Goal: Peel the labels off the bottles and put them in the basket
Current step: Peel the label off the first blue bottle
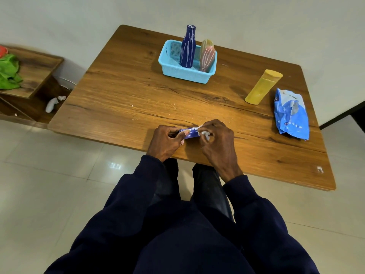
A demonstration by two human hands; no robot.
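Observation:
A small blue bottle (190, 133) lies across the near edge of the wooden table (138, 91), mostly hidden by both hands. My left hand (166, 142) grips its left end. My right hand (216, 140) curls over its right end and pinches white label scraps (205, 133). At the far middle, a light blue basket (173, 70) holds a tall dark blue bottle (188, 47), a pink bottle (207, 58) and a yellowish one (206, 44) behind it. A yellow bottle (263, 87) stands on the table at the right.
A crumpled blue plastic wrapper (291, 115) lies near the right edge. A small white scrap (319, 169) sits at the near right corner. A low wooden shelf (37, 76) with green cloth (8, 71) stands left of the table, white scraps (53, 103) below it.

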